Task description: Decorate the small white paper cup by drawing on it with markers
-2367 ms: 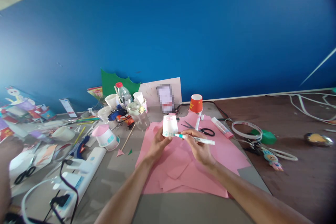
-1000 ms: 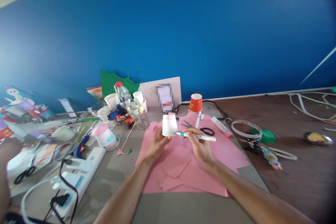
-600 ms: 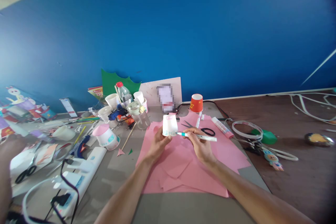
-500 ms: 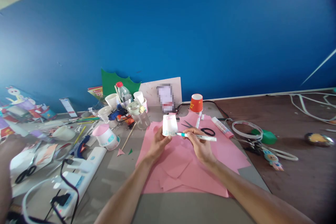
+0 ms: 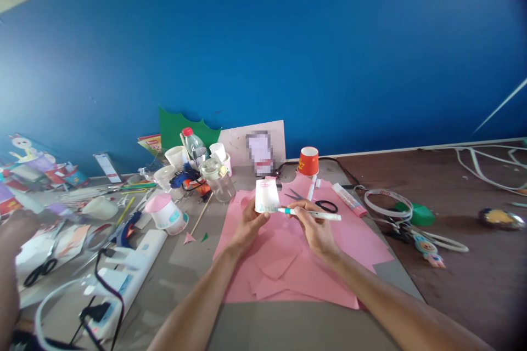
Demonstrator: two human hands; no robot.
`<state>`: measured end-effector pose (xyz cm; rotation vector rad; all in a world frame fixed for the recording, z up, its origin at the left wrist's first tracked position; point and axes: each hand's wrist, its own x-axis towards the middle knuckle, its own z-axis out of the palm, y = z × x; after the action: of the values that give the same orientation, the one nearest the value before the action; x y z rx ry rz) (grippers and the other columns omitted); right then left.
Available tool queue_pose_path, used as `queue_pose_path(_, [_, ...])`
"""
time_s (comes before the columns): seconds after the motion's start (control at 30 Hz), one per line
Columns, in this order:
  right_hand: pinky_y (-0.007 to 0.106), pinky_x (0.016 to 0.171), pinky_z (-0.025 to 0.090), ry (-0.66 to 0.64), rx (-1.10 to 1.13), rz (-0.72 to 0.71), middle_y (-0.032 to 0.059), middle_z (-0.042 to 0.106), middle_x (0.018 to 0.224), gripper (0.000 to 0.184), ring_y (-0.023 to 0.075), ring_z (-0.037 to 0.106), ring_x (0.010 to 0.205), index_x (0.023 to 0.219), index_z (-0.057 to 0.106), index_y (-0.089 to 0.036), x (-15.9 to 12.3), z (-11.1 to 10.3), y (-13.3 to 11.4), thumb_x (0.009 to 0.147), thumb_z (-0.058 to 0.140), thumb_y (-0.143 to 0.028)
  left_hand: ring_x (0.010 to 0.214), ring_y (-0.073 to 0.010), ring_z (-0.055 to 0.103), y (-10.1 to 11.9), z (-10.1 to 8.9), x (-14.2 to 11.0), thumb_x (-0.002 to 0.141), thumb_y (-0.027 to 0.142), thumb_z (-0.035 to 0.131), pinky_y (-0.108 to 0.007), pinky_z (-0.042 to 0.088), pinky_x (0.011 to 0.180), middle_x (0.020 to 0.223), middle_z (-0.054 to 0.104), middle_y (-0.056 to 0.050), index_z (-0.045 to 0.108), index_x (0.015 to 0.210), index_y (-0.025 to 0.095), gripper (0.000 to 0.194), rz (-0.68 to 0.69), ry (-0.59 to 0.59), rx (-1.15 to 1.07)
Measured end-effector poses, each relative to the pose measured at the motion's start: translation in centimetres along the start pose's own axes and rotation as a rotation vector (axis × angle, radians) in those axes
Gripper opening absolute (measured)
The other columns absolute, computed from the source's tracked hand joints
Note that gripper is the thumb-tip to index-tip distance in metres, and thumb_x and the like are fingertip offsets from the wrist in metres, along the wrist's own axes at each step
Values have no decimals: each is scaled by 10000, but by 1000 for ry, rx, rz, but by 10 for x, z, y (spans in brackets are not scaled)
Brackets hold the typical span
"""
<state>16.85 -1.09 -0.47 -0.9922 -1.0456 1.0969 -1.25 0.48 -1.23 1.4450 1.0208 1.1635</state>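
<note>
My left hand (image 5: pixel 247 225) grips an upside-down white paper cup (image 5: pixel 266 195) from below, held over the pink paper sheets (image 5: pixel 296 263). Teal marks run along the cup's lower edge. My right hand (image 5: pixel 313 227) is closed on a white marker with a teal tip (image 5: pixel 309 213), and the tip touches the cup's lower right edge. Both forearms reach in from the bottom of the view.
Black-handled scissors (image 5: pixel 319 204), a glue stick (image 5: pixel 348 199) and a red paper cup (image 5: pixel 308 161) lie behind the pink sheets. Left: a pink-and-white cup (image 5: pixel 165 214), a jar (image 5: pixel 216 178), a bottle (image 5: pixel 192 145), a power strip (image 5: pixel 123 277). Another person's arm (image 5: pixel 8 263) shows at far left.
The marker tip has crept slightly right along the cup's lower edge and more teal marks show there. The arm at far left has shifted a little.
</note>
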Motion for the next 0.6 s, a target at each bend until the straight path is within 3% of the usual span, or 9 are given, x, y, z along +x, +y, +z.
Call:
queue_pose_path(0.4, [306, 614, 444, -42, -70, -45, 22, 654, 663, 192, 200, 600, 670, 718, 672, -217, -1, 1, -9, 799, 596, -374, 1162, -312, 585, 9, 3, 0, 791, 537, 691, -366, 472, 925, 1280, 643, -93, 548, 1317, 200, 641, -10, 5, -17])
queue_pose_path(0.6, [315, 653, 466, -63, -45, -60, 22, 672, 674, 177, 204, 613, 698, 718, 681, -221, 0, 0, -1, 809, 605, -352, 1149, -305, 591, 4, 2, 0, 795, 519, 690, -363, 474, 929, 1269, 646, -88, 560, 1298, 214, 603, -21, 0, -26])
